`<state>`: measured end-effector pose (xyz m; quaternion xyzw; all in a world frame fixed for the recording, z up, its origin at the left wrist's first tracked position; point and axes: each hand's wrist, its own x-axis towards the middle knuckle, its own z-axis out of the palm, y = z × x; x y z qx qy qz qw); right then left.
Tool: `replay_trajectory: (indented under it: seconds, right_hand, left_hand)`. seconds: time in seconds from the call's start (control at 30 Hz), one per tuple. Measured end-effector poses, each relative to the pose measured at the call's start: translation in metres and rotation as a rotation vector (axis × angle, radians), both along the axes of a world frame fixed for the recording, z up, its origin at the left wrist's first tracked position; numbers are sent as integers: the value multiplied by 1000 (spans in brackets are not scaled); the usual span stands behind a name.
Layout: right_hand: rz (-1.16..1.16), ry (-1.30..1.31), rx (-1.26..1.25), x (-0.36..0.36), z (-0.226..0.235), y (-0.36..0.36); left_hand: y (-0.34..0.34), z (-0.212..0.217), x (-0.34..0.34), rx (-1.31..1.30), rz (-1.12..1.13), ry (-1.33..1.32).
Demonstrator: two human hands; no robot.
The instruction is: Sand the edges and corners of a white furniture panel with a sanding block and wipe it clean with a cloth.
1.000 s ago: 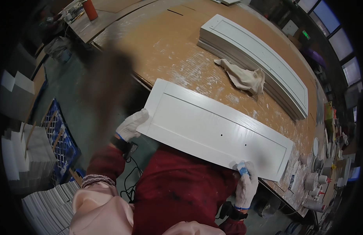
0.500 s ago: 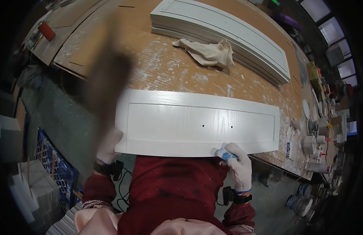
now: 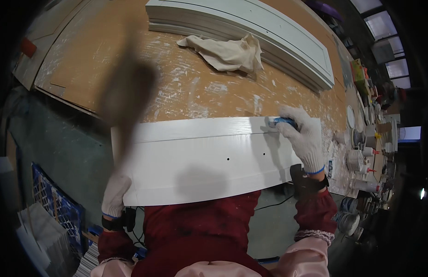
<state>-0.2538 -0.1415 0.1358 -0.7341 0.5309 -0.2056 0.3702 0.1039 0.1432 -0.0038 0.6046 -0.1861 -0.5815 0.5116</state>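
A white cabinet door panel (image 3: 191,157) with two small dark holes lies at the table's near edge, its front overhanging toward my red apron. My left hand (image 3: 116,194), in a white knit glove, grips the panel's near left corner; its fingers are partly hidden. Over the panel's far right part, my gloved right hand (image 3: 304,136) is closed around a small blue object (image 3: 286,122), whose exact kind I cannot make out. A dark blurred shape (image 3: 128,92) close to the camera covers part of the panel's left side.
A stack of white panels (image 3: 251,27) stands at the back of the paint-smeared table (image 3: 177,99). In front of it lies a crumpled beige cloth (image 3: 227,53). Bottles and tubs (image 3: 359,159) crowd the right side. A blue crate (image 3: 57,203) is on the floor at left.
My right hand has moved from the panel's near edge to its far right part, carrying the small blue object. The left hand stays at the near left corner. The whole view has shifted.
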Motion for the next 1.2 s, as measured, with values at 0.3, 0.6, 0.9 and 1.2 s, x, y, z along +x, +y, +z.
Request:
replay_trajectory:
  seconds: [0.3,0.6,0.9,1.2]
  right_hand:
    - [147,116,-119,22,-13,-30]
    - [244,230,-155,21,-12,-37]
    - [279,199,-147,23,-22,-38]
    - [276,218,-138,27,-16,-39]
  left_hand:
    - [-20,21,-12,392,171,-266]
    - [-8,18,-8,407,165,-392]
    - [14,6,-7,249,226,-420]
    - [7,15,1,394,26,-570]
